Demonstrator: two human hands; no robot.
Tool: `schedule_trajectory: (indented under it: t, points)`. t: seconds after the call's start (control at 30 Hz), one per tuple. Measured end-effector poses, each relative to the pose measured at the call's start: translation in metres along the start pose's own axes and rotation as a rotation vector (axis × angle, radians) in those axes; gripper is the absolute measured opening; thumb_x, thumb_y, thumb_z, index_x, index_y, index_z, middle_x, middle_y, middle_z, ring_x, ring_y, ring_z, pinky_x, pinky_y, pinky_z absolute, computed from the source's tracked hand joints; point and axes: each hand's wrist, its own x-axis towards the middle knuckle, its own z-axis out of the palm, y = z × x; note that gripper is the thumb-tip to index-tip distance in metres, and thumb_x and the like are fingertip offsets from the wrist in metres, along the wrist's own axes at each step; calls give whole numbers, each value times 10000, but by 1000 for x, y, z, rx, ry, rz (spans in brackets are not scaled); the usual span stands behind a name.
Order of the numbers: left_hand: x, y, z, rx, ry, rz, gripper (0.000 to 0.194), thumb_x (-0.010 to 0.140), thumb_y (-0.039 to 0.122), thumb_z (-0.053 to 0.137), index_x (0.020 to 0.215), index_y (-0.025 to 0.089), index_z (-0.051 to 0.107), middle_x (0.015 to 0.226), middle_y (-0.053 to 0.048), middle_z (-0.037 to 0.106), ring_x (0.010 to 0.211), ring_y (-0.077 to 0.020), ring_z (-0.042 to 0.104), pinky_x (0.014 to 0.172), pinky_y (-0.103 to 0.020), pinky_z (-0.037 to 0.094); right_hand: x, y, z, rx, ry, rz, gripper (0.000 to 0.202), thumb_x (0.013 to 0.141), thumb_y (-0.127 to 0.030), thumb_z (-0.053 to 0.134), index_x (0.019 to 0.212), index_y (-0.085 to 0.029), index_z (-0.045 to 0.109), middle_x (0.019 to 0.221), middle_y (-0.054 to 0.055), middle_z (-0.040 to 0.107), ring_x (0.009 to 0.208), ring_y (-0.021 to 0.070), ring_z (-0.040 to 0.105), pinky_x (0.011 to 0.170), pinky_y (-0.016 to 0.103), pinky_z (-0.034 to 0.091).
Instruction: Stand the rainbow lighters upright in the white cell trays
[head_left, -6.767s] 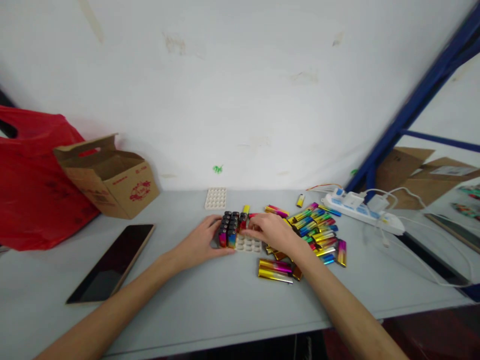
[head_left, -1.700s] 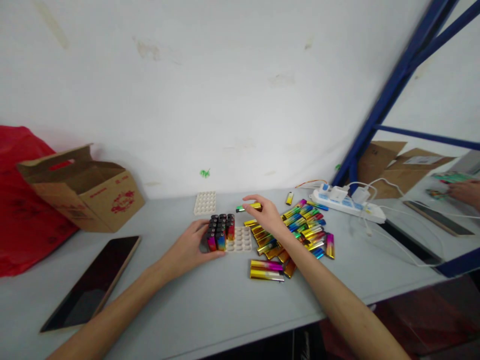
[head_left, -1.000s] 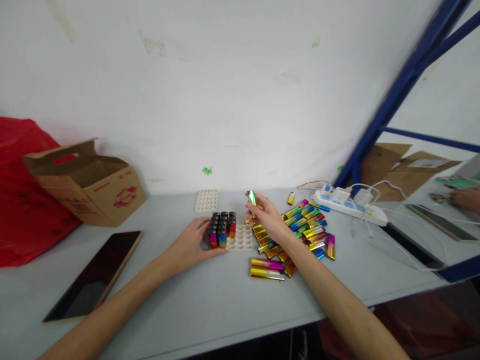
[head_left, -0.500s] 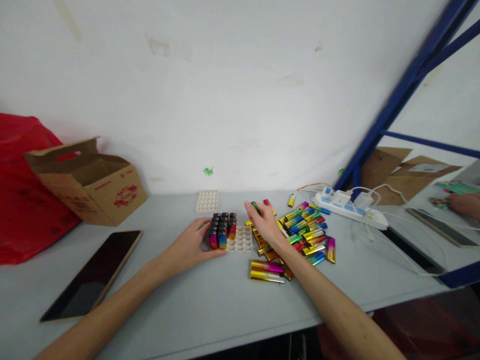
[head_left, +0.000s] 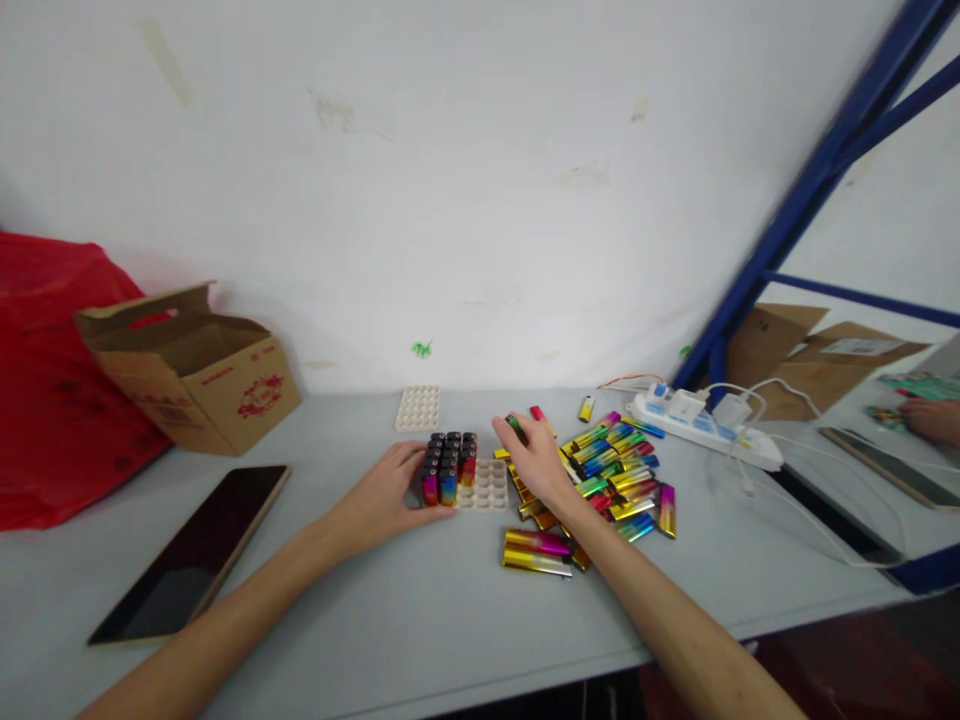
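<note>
My left hand [head_left: 390,495] is curved around the left side of a pale tray [head_left: 491,485] with round-cornered pockets, thumb along the front and fingers behind. In the tray's left part stand several upright lighters [head_left: 448,468] with black tops and shiny coloured bodies. The right-hand pockets are bare. My right hand [head_left: 534,455] is closed on a lighter [head_left: 516,428], a dark top with some green showing, held just above and behind the tray's right edge. Under and beside that hand lies a heap of loose metallic lighters [head_left: 619,465]; two more lie in front [head_left: 536,553].
A second pale tray [head_left: 418,408] lies near the wall. To the left are a black tablet [head_left: 195,550], an open cardboard box [head_left: 202,380] and a red bag [head_left: 60,400]. A power strip [head_left: 705,430] with cables sits at right, by a blue frame [head_left: 802,190]. Another person's hand [head_left: 930,418] shows far right.
The view has shifted slightly. My right hand stays near the tray with the lighter, which looks a little more tilted. My left hand keeps its place around the tray.
</note>
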Motion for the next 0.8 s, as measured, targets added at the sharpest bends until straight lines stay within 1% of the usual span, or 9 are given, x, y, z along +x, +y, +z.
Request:
schedule_trajectory:
  t: [0.07,0.17,0.3,0.4,0.5,0.57,0.63,0.73,0.8]
  points:
    - [0,1,-1,1,3,-1,675,950,588,1086,1529,308,882,1626,-177,867,1553,-491,825,1414,-671,670,0,1,-1,-12,4,8,548,1142,-551,676,711,-321,427,673,-38,491,744,221,459,779,375,386]
    - [-1,1,0,-5,3,-1,682,952,591,1091,1533,303,883,1631,-193,861,1557,-501,821,1406,-699,672,0,2,-3,-23,12,20,489,1147,-505,659,745,-322,449,698,-44,508,751,220,489,793,369,404]
    - [-1,0,-1,-6,0,2,703,961,617,1091,1551,301,876,1631,-190,862,1561,-485,818,1415,-696,663,0,1,-7,-34,-18,-10,487,1229,-608,604,846,-318,525,768,-26,597,796,236,575,795,365,419]
    - [-1,3,-2,-6,-2,-24,766,953,683,1091,1550,257,868,1616,-200,863,1555,-494,818,1417,-693,657,-4,-4,-12,-86,-78,-96,458,1284,-615,555,935,-319,581,837,7,677,869,269,648,855,384,489]
    - [-1,8,-3,-22,6,-32,729,954,657,1093,1519,250,878,1590,-194,868,1536,-495,822,1405,-678,667,-9,-15,-20,-159,-129,-259,404,1304,-585,563,1032,-307,672,1074,93,794,1056,312,717,1026,434,564]
    - [-1,10,-3,-34,12,-22,688,961,626,1092,1507,264,881,1582,-183,872,1531,-486,821,1399,-671,671,-12,-22,-24,-215,-142,-352,425,1306,-608,585,1051,-296,718,1205,147,806,1166,342,719,1123,475,565]
    - [-1,11,-3,-40,10,-20,680,953,631,1100,1494,278,887,1576,-178,877,1527,-478,820,1394,-667,674,-14,-28,-27,-251,-183,-362,470,1304,-642,617,1001,-297,717,1111,129,785,1097,335,706,1097,472,563]
    - [-1,9,-3,-36,3,-25,698,942,663,1105,1491,288,892,1559,-173,884,1513,-468,826,1389,-659,678,-16,-29,-27,-195,-298,-258,549,1287,-696,678,899,-306,658,813,21,672,812,262,610,888,391,510]
    - [-2,8,-4,-39,-1,-19,708,954,672,1096,1518,299,887,1568,-160,883,1524,-459,823,1400,-649,671,-17,-27,-27,-107,-356,-193,600,1250,-751,737,861,-304,644,728,-7,657,713,231,565,786,359,439]
